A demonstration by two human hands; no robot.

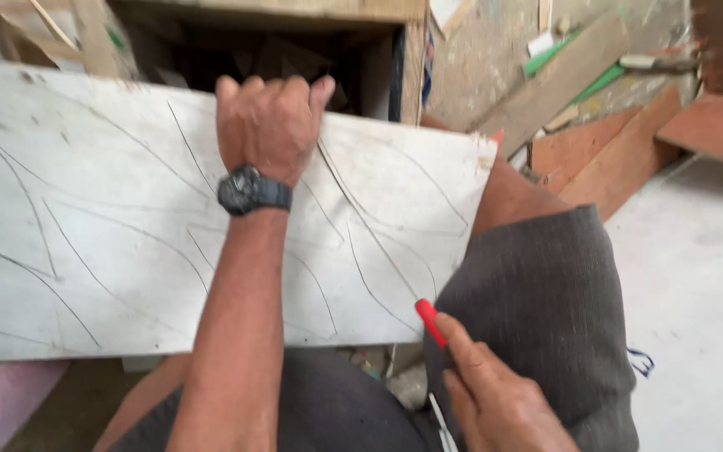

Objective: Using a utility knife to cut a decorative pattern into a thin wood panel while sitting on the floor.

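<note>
A white board (pixel 127 226), scuffed and scored with curved pencil lines, lies across the person's lap, and it fills the left and middle of the view. The left hand (pixel 268 121), with a dark wristwatch (pixel 251 191) on the wrist, reaches over the board, and its grip is curled tight over the far edge, fingers hooked down out of sight. Behind that edge is the dark opening of a wooden box (pixel 294 50). Near the board's lower right corner, the right hand (pixel 495 398) has its grip pinched on a red-tipped tool (pixel 430 322), the tip just beside the board's near edge. Grey shorts (pixel 546 293) cover the thigh beside it. Further right, reddish wooden planks (pixel 621 155) lie on a pale floor (pixel 696 293).
</note>
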